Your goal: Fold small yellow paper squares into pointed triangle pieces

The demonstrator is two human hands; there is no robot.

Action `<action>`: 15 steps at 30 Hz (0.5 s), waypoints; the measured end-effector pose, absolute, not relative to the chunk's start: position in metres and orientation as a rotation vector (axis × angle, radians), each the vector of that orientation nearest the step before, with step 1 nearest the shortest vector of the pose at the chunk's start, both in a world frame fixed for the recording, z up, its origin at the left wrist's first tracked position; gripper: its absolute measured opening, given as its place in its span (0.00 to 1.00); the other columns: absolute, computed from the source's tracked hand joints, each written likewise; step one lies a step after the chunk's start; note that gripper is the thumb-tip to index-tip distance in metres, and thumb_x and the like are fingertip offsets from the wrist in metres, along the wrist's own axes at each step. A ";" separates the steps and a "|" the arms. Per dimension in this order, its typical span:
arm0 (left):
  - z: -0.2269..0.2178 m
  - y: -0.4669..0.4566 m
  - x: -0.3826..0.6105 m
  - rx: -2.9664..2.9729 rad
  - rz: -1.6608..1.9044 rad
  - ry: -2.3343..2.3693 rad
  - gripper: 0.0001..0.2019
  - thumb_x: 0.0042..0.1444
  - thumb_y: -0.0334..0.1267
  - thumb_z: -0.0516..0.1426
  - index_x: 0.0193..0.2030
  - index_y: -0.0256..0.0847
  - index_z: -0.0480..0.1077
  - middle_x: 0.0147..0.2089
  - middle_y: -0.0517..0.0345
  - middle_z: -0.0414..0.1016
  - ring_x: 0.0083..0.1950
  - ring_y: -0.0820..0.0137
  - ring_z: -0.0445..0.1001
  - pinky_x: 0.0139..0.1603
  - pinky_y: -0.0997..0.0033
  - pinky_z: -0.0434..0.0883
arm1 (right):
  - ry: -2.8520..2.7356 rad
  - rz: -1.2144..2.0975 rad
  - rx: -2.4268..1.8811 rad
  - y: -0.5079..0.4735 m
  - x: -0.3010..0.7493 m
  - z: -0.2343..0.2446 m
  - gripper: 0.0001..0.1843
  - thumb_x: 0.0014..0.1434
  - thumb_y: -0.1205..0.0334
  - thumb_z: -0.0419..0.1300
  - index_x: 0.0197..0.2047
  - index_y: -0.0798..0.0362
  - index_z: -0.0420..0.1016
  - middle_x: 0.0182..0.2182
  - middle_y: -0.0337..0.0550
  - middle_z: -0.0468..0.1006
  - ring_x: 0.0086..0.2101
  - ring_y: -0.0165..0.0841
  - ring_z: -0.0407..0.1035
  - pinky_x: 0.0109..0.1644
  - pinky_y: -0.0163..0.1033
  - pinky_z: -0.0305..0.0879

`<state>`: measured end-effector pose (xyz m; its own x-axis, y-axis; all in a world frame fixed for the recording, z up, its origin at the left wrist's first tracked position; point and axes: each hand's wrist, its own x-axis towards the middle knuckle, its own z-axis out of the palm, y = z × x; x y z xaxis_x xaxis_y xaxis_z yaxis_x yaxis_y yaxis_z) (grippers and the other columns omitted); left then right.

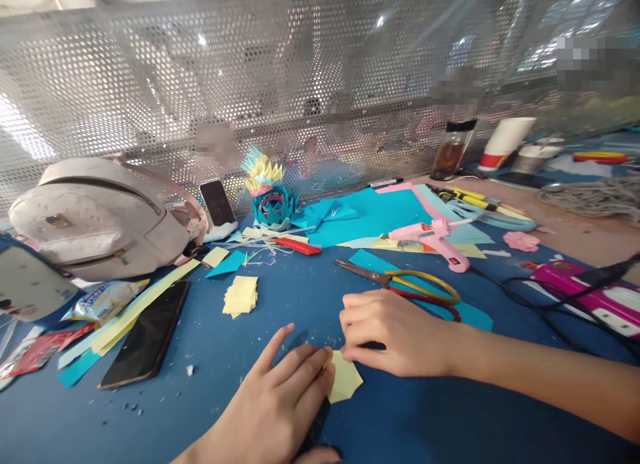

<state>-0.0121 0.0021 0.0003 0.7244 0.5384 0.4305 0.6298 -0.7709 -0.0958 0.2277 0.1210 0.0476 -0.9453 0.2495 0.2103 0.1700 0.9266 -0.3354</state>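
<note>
My left hand lies over the table with its fingers stretched out, the fingertips resting on the left edge of a small piece of pale yellow paper. A dark shape shows between its thumb and fingers; I cannot make out what it is. Curled closed, my right hand is at the paper's upper edge, thumb against the bent fingers; what they hold is hidden. Just beyond it lie scissors with one yellow and one red handle, on blue paper. Farther left is a small stack of yellow paper pieces.
A pink glue gun and red utility knife lie behind. A layered paper craft stands near the perforated metal screen. Left are a phone and backpack; right, a magenta power strip with black cords.
</note>
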 end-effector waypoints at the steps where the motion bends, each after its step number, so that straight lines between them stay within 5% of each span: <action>1: 0.001 0.002 -0.012 -2.694 -0.578 -0.934 0.31 0.73 0.58 0.46 0.64 0.31 0.69 0.63 0.44 0.74 0.64 0.58 0.70 0.79 0.45 0.37 | -2.820 0.477 -0.405 0.119 0.226 0.046 0.14 0.69 0.61 0.62 0.30 0.54 0.77 0.28 0.38 0.75 0.32 0.31 0.63 0.37 0.39 0.55; 5: 0.013 0.002 -0.010 -2.704 -0.599 -0.961 0.31 0.74 0.57 0.45 0.61 0.31 0.71 0.56 0.46 0.76 0.61 0.60 0.72 0.79 0.48 0.42 | -2.816 0.576 -0.745 0.110 0.218 0.042 0.10 0.62 0.59 0.69 0.34 0.52 0.73 0.30 0.34 0.73 0.34 0.31 0.67 0.36 0.36 0.56; 8: 0.025 0.001 -0.010 -2.762 -0.482 -0.973 0.30 0.73 0.57 0.46 0.62 0.31 0.70 0.54 0.46 0.76 0.60 0.60 0.73 0.78 0.47 0.49 | -2.815 0.616 -0.834 0.105 0.215 0.042 0.09 0.60 0.62 0.68 0.32 0.52 0.71 0.28 0.34 0.72 0.33 0.31 0.68 0.36 0.35 0.56; 15: 0.032 0.000 -0.011 -2.796 -0.450 -0.971 0.29 0.72 0.57 0.50 0.60 0.31 0.71 0.55 0.48 0.77 0.60 0.59 0.73 0.78 0.48 0.50 | -2.700 0.615 -0.758 0.099 0.214 0.036 0.07 0.53 0.72 0.64 0.32 0.51 0.71 0.28 0.32 0.75 0.31 0.29 0.68 0.34 0.35 0.52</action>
